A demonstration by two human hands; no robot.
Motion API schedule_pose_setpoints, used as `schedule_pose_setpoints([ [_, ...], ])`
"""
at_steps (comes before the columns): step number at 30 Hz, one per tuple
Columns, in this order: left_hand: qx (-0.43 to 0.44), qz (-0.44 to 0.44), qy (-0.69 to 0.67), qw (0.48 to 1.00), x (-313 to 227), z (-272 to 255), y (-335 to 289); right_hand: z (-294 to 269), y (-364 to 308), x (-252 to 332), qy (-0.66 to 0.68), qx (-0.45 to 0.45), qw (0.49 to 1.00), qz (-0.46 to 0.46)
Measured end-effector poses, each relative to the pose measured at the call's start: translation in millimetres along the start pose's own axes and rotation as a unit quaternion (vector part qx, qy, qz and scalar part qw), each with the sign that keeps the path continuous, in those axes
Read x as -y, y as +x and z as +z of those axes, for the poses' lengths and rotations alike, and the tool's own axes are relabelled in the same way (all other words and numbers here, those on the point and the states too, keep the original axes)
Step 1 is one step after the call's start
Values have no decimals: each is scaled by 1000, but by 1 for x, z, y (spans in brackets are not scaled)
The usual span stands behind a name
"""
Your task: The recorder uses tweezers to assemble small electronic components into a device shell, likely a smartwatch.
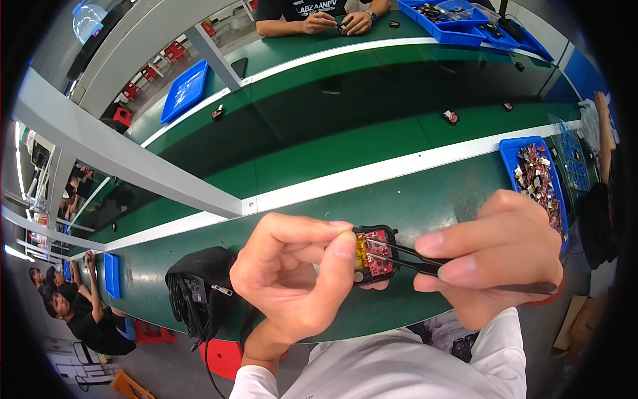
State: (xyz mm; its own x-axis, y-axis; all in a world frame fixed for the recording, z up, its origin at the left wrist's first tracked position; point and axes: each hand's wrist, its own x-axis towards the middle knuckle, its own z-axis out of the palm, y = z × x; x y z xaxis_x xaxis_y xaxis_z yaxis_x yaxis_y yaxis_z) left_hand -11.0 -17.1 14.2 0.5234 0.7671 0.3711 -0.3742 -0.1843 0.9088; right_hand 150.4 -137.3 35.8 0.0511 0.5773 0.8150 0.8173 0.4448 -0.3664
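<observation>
Just above the near edge of the green bench, my left hand [292,276] pinches a small black plastic housing [394,237] between thumb and fingers. Inside the housing lies a red circuit board [381,261], with a yellow part [361,251] along its left side. My right hand [502,259] grips black tweezers [415,265] from the right. Their pointed tips reach over the board near the yellow part; I cannot tell whether they pinch anything. My left fingers hide the left end of the housing.
A blue tray [506,149] of small red boards stands at the right. A black bag with cables [199,286] lies left of my left hand. Beyond a white rail [372,164], a dark conveyor [345,100] carries scattered units. A person's hands [339,24] work across it. A grey post [126,139] slants at left.
</observation>
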Motion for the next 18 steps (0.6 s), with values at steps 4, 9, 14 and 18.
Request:
schedule_pose_setpoints([
  [4,6,4,1,1000,1,0,0,3,0,1,-5,7,1000,9],
  [9,5,-3,-3,1000,0,0,1,7,-2,-1,-9,-14,1000,13],
  [14,4,4,-4,1000,1,-1,1,7,-2,2,-13,-11,1000,19],
  [18,4,7,3,1000,2,-1,1,8,-1,0,-3,-9,1000,18],
])
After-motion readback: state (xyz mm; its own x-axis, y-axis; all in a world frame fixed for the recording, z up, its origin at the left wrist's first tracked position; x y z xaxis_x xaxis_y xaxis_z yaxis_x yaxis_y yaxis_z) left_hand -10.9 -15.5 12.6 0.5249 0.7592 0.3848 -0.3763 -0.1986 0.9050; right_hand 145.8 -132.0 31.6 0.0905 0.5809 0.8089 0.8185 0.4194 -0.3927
